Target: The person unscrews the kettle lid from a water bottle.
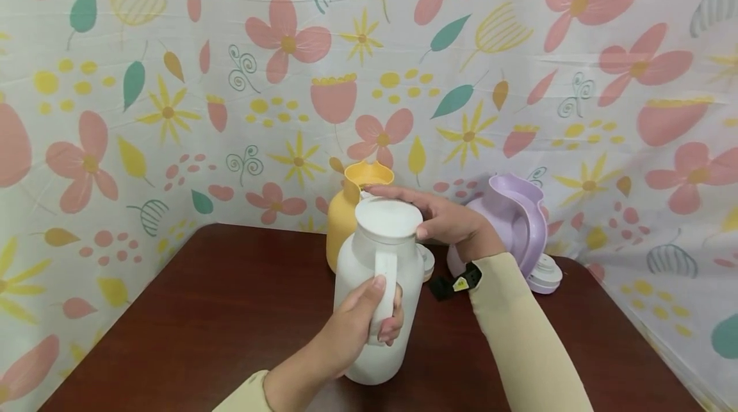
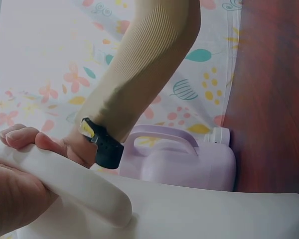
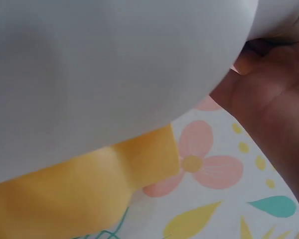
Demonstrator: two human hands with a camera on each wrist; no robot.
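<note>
A white vacuum jug [image 1: 377,296] stands in the middle of the head view, its handle towards me. My left hand [image 1: 354,325] grips that handle [image 2: 74,184], fingers wrapped round it. On top of the jug is a white round lid [image 1: 389,216]. My right hand [image 1: 446,216] curves round the lid's far right edge, with the thumb at the near side and the fingers stretched across the back towards the spout. In the right wrist view the jug's body hides most fingers of the right hand [image 3: 274,94].
Behind stand a yellow jug [image 1: 341,226] and, to the right, a lilac jug [image 1: 507,213], both with open tops. White stoppers [image 1: 544,273] lie beside them on the dark brown table [image 1: 230,322]. A flowered cloth [image 1: 173,98] hangs behind the table.
</note>
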